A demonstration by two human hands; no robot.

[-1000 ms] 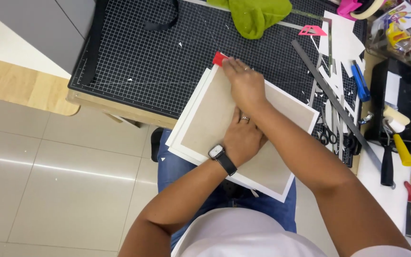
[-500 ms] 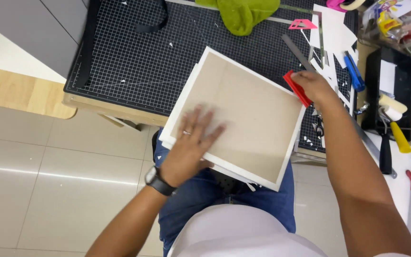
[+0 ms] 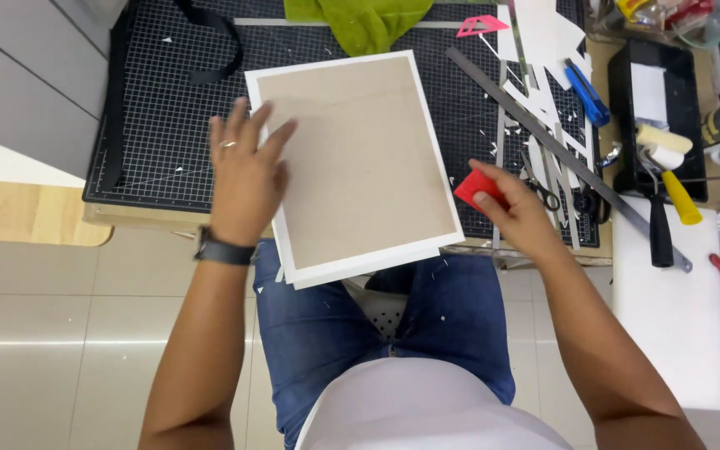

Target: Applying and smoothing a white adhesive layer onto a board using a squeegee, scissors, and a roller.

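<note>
Two hands, left hand [image 3: 246,171] spread flat on tan board [image 3: 356,158] w/ white border, right hand [image 3: 517,208] grip pinching red scraper [image 3: 477,187]

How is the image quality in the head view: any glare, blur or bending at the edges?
Head view: even, soft light with faint shadows; pale glare on the floor tiles. The board and cutting mat grid are sharp; the left hand and the right hand holding the red scraper look only slightly soft. The mat's edges bow a little, suggesting wide-angle distortion.
</note>
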